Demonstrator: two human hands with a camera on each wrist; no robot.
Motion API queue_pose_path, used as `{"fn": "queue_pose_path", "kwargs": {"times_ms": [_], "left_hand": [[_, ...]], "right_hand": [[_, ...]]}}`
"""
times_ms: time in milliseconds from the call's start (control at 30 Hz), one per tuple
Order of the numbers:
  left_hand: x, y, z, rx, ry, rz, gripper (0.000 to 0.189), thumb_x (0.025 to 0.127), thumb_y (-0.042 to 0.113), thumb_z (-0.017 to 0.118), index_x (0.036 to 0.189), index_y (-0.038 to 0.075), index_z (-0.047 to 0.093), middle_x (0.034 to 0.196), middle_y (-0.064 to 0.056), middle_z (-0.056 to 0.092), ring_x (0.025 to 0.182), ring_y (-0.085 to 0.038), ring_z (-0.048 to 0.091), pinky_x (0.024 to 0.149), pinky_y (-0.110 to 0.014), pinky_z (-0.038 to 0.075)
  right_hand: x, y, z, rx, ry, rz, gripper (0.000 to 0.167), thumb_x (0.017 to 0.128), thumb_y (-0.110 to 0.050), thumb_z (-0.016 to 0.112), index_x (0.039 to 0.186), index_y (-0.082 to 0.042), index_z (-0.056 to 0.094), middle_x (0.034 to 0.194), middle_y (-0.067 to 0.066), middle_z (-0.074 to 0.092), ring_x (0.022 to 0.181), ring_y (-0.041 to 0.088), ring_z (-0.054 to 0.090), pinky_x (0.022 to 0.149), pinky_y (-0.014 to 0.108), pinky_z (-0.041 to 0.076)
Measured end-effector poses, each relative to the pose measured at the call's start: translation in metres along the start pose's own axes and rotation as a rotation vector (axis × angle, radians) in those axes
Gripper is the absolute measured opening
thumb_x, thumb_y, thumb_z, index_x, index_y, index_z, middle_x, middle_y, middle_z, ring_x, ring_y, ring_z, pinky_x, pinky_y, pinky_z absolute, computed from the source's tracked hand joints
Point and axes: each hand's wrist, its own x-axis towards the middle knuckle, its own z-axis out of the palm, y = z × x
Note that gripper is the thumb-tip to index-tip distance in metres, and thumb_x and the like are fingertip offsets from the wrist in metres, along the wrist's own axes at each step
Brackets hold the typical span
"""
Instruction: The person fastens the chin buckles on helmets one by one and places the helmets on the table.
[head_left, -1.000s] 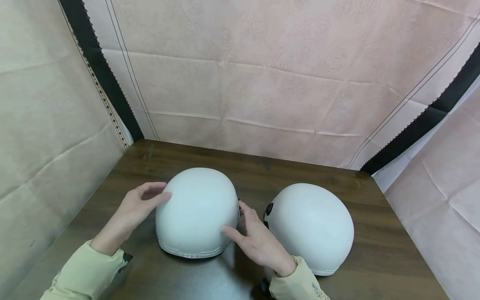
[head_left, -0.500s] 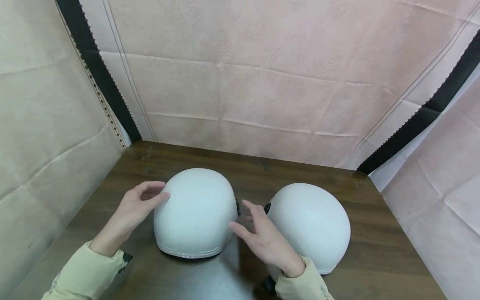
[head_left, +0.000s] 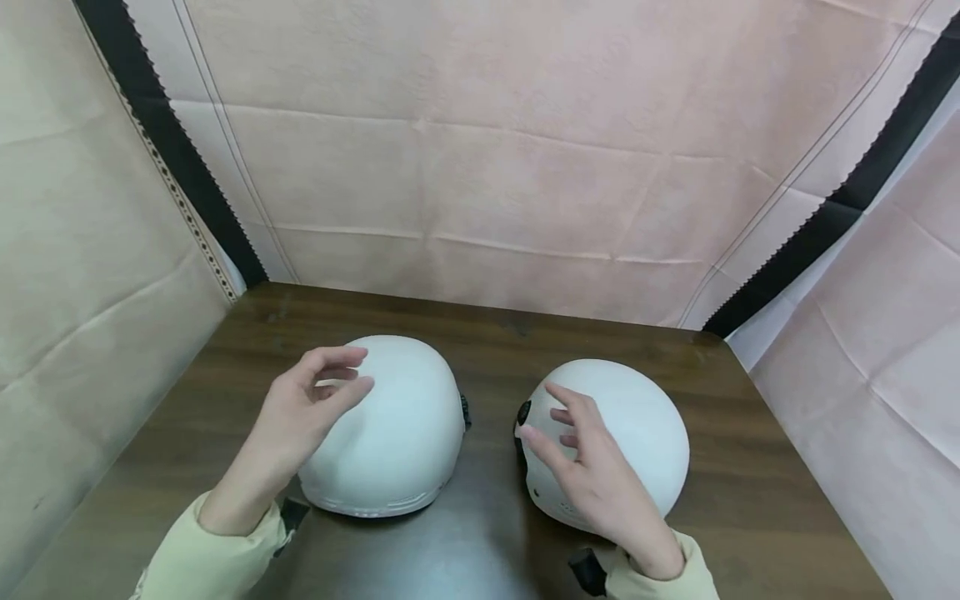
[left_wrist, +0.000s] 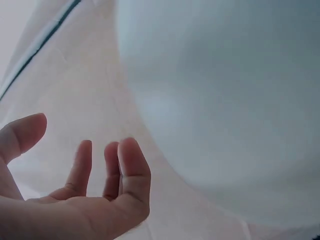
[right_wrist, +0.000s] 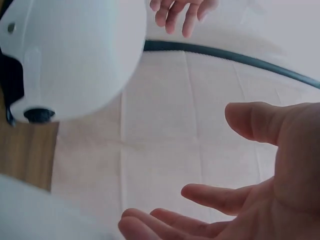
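Two white helmets stand dome up, side by side on a dark wooden table (head_left: 465,542). In the head view my left hand (head_left: 303,412) is raised in front of the left helmet (head_left: 405,425), fingers loosely bent. The left wrist view shows that hand (left_wrist: 100,195) apart from the white shell (left_wrist: 225,100), holding nothing. My right hand (head_left: 596,467) hovers over the right helmet (head_left: 645,417), its fingers spread and slightly bent. In the right wrist view this hand (right_wrist: 240,190) holds nothing, and the left helmet (right_wrist: 80,55) shows its black side knob (right_wrist: 39,115).
Pale cloth walls enclose the table at the back (head_left: 480,167), left (head_left: 90,333) and right (head_left: 885,350). Black strips (head_left: 172,142) run along their corners. A dark wrist device (head_left: 587,571) sits at my right cuff.
My right hand has left the left helmet's side and moved right, over the right helmet. My left hand has come off the left shell and shifted right and up. The helmets stay standing.
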Motion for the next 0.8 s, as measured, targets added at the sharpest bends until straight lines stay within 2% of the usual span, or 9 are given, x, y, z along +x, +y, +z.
{"fn": "queue_pose_path", "kwargs": {"times_ms": [167,333,433,567,667,800], "left_hand": [[0.004,0.015,0.018,-0.031,-0.011,0.078,0.037,0.094,0.028,0.066,0.125,0.009,0.059,0.124,-0.007,0.058,0.108,-0.017,0.054,0.087,-0.025,0.047],[0.011,0.027,0.05,-0.092,-0.071,0.108,0.032,0.092,0.022,0.068,0.121,0.01,0.062,0.12,-0.004,0.061,0.106,-0.017,0.056,0.092,-0.039,0.046],[0.014,0.03,0.071,-0.151,-0.134,0.1,0.032,0.091,0.02,0.069,0.121,0.011,0.062,0.119,-0.002,0.06,0.106,-0.019,0.056,0.091,-0.041,0.045],[0.016,0.029,0.095,-0.172,-0.201,0.087,0.032,0.091,0.02,0.069,0.121,0.011,0.062,0.117,-0.002,0.058,0.105,-0.021,0.055,0.089,-0.039,0.046],[0.017,0.028,0.113,-0.17,-0.227,0.07,0.029,0.091,0.021,0.069,0.119,0.012,0.063,0.115,-0.004,0.056,0.103,-0.021,0.055,0.088,-0.037,0.046],[0.017,0.031,0.138,-0.165,-0.301,0.02,0.03,0.092,0.029,0.067,0.118,0.016,0.063,0.118,-0.005,0.053,0.099,-0.019,0.057,0.085,-0.036,0.047]], "right_hand": [[-0.008,0.008,-0.019,0.006,0.097,-0.04,0.06,0.093,-0.052,0.059,0.144,-0.029,0.038,0.143,0.002,0.04,0.125,0.028,0.05,0.097,0.051,0.043],[-0.013,0.021,-0.036,-0.029,0.239,-0.097,0.052,0.096,-0.04,0.059,0.142,-0.022,0.044,0.14,0.003,0.043,0.124,0.024,0.049,0.095,0.047,0.045],[-0.014,0.027,-0.042,-0.041,0.315,-0.111,0.048,0.098,-0.034,0.059,0.142,-0.019,0.047,0.137,0.001,0.044,0.123,0.022,0.049,0.094,0.033,0.045],[-0.015,0.036,-0.048,-0.035,0.395,-0.106,0.046,0.098,-0.029,0.06,0.14,-0.015,0.05,0.135,0.002,0.045,0.122,0.02,0.046,0.09,0.015,0.041],[-0.017,0.043,-0.053,-0.055,0.421,-0.079,0.046,0.097,-0.03,0.06,0.14,-0.014,0.05,0.136,0.002,0.044,0.122,0.019,0.045,0.088,0.014,0.04],[-0.022,0.053,-0.06,-0.087,0.429,-0.052,0.047,0.098,-0.032,0.059,0.139,-0.012,0.05,0.138,0.002,0.042,0.123,0.022,0.044,0.087,0.012,0.035]]}}
